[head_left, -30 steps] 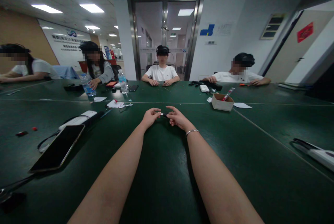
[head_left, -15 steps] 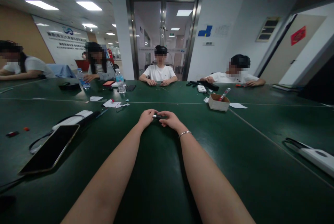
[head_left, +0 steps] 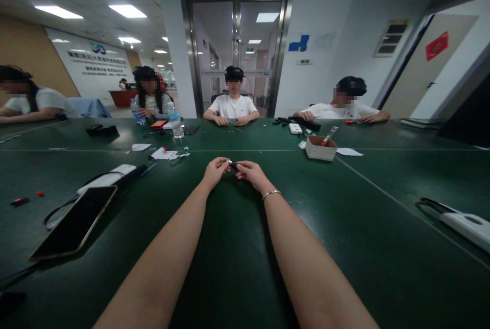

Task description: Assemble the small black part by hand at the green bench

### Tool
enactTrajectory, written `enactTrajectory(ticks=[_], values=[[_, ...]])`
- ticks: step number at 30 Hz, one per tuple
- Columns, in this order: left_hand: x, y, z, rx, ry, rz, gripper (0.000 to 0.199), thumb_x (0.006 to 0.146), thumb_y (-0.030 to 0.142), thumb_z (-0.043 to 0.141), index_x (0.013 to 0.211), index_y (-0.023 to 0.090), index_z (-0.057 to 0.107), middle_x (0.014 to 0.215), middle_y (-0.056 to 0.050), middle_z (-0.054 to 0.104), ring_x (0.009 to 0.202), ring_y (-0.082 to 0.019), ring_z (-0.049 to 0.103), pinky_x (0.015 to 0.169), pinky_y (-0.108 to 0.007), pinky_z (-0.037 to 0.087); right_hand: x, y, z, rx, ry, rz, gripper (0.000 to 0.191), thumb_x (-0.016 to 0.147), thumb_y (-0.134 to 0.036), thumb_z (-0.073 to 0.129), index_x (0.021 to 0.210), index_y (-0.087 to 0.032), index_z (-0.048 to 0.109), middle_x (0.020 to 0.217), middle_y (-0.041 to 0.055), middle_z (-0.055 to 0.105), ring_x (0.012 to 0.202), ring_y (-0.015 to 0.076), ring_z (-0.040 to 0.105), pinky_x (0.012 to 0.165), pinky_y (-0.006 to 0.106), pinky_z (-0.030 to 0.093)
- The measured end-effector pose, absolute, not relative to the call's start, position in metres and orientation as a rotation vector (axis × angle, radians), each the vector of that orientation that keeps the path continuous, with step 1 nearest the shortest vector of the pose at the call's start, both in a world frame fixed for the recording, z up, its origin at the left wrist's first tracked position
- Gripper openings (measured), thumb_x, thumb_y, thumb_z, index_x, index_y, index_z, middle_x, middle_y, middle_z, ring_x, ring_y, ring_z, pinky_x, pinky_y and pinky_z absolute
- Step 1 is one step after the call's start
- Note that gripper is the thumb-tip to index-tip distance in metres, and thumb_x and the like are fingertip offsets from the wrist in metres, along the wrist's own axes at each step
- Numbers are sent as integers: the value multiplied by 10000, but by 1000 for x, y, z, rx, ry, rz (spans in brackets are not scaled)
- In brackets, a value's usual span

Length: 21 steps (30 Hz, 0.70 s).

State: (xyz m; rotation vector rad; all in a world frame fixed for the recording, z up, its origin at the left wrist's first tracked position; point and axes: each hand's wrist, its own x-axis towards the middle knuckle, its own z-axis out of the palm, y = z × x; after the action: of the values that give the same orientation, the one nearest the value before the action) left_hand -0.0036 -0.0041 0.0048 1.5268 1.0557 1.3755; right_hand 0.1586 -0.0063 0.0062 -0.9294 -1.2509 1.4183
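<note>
A small black object with a shiny silver end is held between both hands above the green table; its exact kind is too small to tell. The fingertips of my left hand pinch its silver end. On the black end, the thumb and fingers of my right hand are closed. A silver bangle circles my right wrist. Part of the object is hidden by the fingers.
A black phone and a white device with a strap lie at left. Ahead are paper scraps, a water bottle and an open box holding a stick-like item. Another white device lies at right. Several people sit opposite.
The black object has turned, its silver end now tilting up toward the left. Both hands have shifted slightly and the right fingers have closed more around it. A co-worker's bottle moved right.
</note>
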Motion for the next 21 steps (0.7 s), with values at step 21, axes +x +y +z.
enactTrajectory(ticks=[21], values=[[-13, -5, 1, 1928, 1465, 1030, 504, 793, 599, 408, 628, 162, 598, 548, 4, 535, 523, -134, 480, 534, -256, 329, 171, 4, -7, -802, -1394, 1510, 199, 792, -32, 605, 965, -104, 672, 809, 64, 679, 665, 111, 631, 663, 211, 543]])
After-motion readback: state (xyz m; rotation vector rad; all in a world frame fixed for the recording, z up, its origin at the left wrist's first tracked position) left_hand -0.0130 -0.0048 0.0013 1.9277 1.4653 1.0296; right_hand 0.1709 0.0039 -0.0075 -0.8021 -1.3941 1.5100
